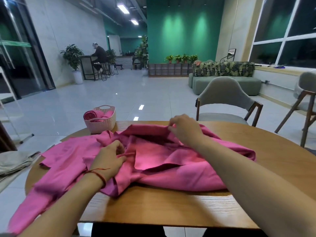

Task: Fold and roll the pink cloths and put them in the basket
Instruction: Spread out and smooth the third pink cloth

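Pink cloths (171,170) lie in a loose, crumpled heap on the round wooden table (153,207). The heap runs from the 9 o'clock rim to about 3 o'clock, and one end hangs over the rim at 8 o'clock. Off the table at 9 o'clock, a beige cloth (15,161) lies on a separate surface.

At 11 o'clock on the table stands the white woven basket (102,125), upright. It holds rolled pink cloths (90,115), and one roll's spiral end faces the camera. The edge of the heap lies just beside the basket's base.

The left hand (109,159), with a red string (100,175) round its wrist, rests on the heap near the table centre. Its fingers are curled and pinch a small fold of cloth.

The right hand (184,129) is at 1 o'clock, knuckles up. Its fingertips pinch the far edge of the top cloth, which is raised off the heap. The hands are apart.

Beyond the rim at 1 o'clock stands a grey chair (224,100).
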Available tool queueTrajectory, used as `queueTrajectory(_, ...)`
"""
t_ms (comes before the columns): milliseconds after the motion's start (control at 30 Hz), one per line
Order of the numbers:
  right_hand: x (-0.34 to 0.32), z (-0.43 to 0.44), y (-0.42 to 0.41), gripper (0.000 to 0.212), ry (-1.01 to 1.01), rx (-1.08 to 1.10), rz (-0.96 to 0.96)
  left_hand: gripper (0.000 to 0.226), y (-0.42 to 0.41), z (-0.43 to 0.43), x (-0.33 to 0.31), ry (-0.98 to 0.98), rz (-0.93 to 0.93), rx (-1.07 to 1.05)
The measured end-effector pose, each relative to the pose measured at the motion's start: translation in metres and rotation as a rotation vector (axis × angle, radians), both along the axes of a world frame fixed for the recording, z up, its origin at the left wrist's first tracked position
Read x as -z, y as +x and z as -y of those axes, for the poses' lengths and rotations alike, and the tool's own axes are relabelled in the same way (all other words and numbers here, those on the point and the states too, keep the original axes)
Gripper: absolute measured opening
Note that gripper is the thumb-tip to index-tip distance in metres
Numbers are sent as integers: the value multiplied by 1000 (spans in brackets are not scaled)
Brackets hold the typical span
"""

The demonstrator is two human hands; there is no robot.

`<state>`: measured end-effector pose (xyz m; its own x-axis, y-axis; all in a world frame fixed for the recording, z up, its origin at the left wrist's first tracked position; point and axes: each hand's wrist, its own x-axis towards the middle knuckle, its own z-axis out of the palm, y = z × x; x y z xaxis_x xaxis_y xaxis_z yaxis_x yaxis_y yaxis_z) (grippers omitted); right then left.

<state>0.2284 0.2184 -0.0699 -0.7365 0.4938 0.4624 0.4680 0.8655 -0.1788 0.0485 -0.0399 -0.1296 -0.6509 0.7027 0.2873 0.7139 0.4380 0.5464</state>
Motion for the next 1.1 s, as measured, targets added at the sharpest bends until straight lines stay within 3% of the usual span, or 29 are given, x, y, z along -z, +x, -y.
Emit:
queueTrajectory(333, -16, -134, 117, 12, -213, 505, -151, 33, -27, 25, -6, 42, -128, -150)
queueTrajectory(467, -9, -159, 165, 10, -365, 602, -93, 32, -35, 25, -13, 13, -159, -138)
queueTrajectory(567, -4, -161, 172, 23, -415, 520, -96, 26, -32, 16, -8, -82, -170, -114)
queueTrajectory(700, -14, -118, 139, 47, -393, 209, -7, 82, -16, -14, -2, -218, -277, 78)
queueTrajectory(767, -14, -93, 115, 76, -363, 49, 135, 109, 1, -30, -2, -372, -258, 134)
queueTrajectory(833, -8, -74, 88, 96, -350, -37, 256, 119, 14, -45, 0, -522, -188, 175)
queueTrajectory(933, 14, -71, 52, 98, -209, -50, 388, 99, 22, -59, 3, -640, -163, 194)
queueTrajectory(1033, 23, -78, 39, 64, -110, -3, 468, 43, 25, -57, 1, -569, -223, 276)
queueTrajectory(1100, 22, -84, 42, 37, -106, 43, 439, 24, 26, -47, 2, -529, -254, 325)
